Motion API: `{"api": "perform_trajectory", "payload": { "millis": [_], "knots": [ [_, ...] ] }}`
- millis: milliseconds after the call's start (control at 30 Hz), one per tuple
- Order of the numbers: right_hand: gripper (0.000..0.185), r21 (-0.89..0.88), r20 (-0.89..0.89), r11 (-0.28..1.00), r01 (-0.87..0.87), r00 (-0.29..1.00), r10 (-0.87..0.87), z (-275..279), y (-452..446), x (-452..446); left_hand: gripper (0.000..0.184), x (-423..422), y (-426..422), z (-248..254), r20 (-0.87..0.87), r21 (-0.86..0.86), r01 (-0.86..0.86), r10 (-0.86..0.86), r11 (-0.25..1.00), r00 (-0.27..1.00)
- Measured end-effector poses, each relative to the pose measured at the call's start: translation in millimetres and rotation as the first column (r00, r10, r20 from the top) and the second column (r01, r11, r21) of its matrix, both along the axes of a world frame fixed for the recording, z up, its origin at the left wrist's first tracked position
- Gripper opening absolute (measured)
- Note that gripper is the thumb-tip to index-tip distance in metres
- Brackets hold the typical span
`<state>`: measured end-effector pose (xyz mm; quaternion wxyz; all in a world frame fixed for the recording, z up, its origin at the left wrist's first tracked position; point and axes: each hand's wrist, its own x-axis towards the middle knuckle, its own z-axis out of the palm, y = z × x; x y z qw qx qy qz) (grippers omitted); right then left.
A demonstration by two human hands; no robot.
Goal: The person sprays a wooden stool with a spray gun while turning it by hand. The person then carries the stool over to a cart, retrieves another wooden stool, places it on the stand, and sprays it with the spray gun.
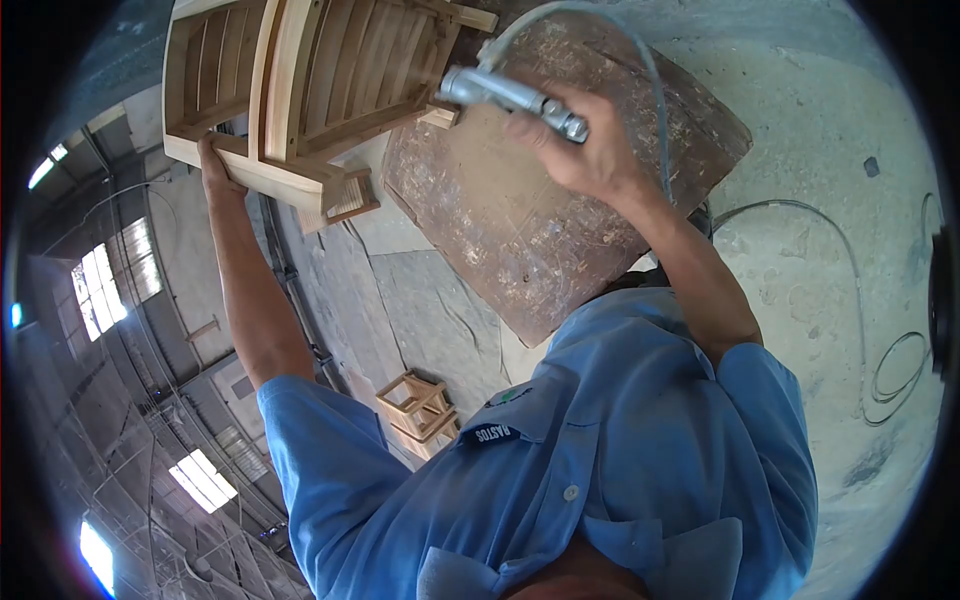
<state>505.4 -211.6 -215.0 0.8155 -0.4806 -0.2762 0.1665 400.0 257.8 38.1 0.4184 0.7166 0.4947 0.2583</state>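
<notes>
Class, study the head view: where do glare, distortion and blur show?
Head view: windows at the picture's left glare nearly white; head view: fisheye distortion bends the scene, leaving black corners; head view: the spray gun in the right hand looks smeared towards its front end, probably by motion.

bright windows (98, 292) pierce a grey wall (193, 262); the floor (800, 265) is pale.
</notes>
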Motion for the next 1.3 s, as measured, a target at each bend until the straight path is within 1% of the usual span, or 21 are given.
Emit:
{"api": "perform_trajectory", "payload": {
  "millis": [67, 100, 167, 200, 300, 333, 433, 467, 567, 600, 733, 833, 867, 967, 1067, 1167, 1200, 1233, 1300],
  "knots": [
    [0.058, 0.037, 0.042, 0.998, -0.048, 0.998, 0.046, 4, -6, -13, 0.060, 3, -9, 1, -0.006, -0.014, 0.004, -0.004, 1.000, 1.000],
    [0.057, 0.029, 0.060, 0.998, -0.054, 0.997, 0.052, 5, -9, -20, 0.060, 3, -12, -1, -0.008, -0.022, 0.005, -0.005, 1.000, 1.000],
    [0.056, 0.013, 0.098, 0.998, -0.067, 0.993, 0.066, 7, -14, -28, 0.060, 8, -29, -2, -0.030, 0.008, -0.010, 0.010, 1.000, 1.000],
    [0.054, 0.036, 0.114, 0.998, -0.045, 0.993, 0.041, 6, -14, -31, 0.060, 12, -36, -3, -0.037, 0.022, -0.013, 0.014, 1.000, 0.999],
    [0.055, -0.015, 0.032, 0.992, -0.128, 0.991, 0.128, -4, -21, -27, 0.060, 16, -44, -4, 0.001, -0.020, 0.031, -0.031, 0.999, 1.000],
    [0.059, 0.057, -0.004, 0.997, -0.044, 0.999, 0.044, -3, -22, -25, 0.061, 18, -51, -4, -0.009, -0.035, 0.026, -0.027, 0.999, 1.000],
    [0.060, 0.011, -0.091, 0.996, 0.086, 0.992, -0.084, -6, -48, -8, 0.062, 22, -73, -6, -0.029, -0.054, 0.010, -0.011, 0.998, 1.000],
    [0.060, -0.027, -0.023, 0.983, 0.181, 0.983, -0.181, -13, -53, -2, 0.062, 24, -81, -7, -0.027, -0.045, 0.010, -0.011, 0.999, 1.000],
    [0.059, -0.194, 0.050, 0.931, 0.309, 0.951, -0.306, -19, -63, 5, 0.062, 25, -82, -9, 0.011, -0.021, 0.048, -0.048, 0.999, 0.999],
    [0.057, -0.158, 0.055, 0.923, 0.352, 0.936, -0.347, -24, -60, 5, 0.062, 26, -80, -11, 0.029, -0.013, 0.069, -0.068, 0.998, 0.997],
    [0.052, -0.128, -0.013, 0.978, 0.167, 0.985, -0.170, -38, -56, -12, 0.063, 28, -89, -12, 0.034, -0.004, 0.118, -0.117, 0.993, 0.992],
    [0.051, -0.099, 0.007, 0.993, 0.062, 0.998, -0.062, -45, -47, -37, 0.063, 29, -108, -12, 0.045, -0.036, 0.125, -0.123, 0.992, 0.991],
    [0.051, -0.142, 0.008, 0.990, -0.014, 1.000, 0.015, -48, -47, -43, 0.062, 28, -107, -12, 0.049, -0.041, 0.137, -0.135, 0.990, 0.990],
    [0.051, -0.089, 0.075, 0.994, 0.068, 0.995, -0.061, -50, -43, -47, 0.060, 27, -101, -16, 0.071, -0.031, 0.159, -0.157, 0.987, 0.985],
    [0.054, -0.149, -0.086, 0.984, 0.098, 0.990, -0.112, -49, -52, -32, 0.059, 28, -109, -18, 0.073, -0.029, 0.158, -0.155, 0.987, 0.985],
    [0.056, -0.208, -0.035, 0.929, 0.305, 0.947, -0.318, -57, -53, -12, 0.058, 30, -124, -21, 0.079, -0.027, 0.162, -0.160, 0.986, 0.984],
    [0.058, -0.154, 0.039, 0.903, 0.401, 0.916, -0.400, -61, -47, -9, 0.057, 30, -127, -22, 0.085, -0.022, 0.167, -0.164, 0.986, 0.983],
    [0.057, -0.245, -0.009, 0.932, 0.267, 0.961, -0.277, -59, -47, -10, 0.057, 29, -129, -23, 0.096, -0.011, 0.163, -0.161, 0.987, 0.982],
    [0.057, -0.398, -0.139, 0.917, -0.023, 0.990, -0.035, -54, -49, -15, 0.057, 29, -131, -26, 0.115, 0.011, 0.159, -0.159, 0.987, 0.981]
  ]
}}
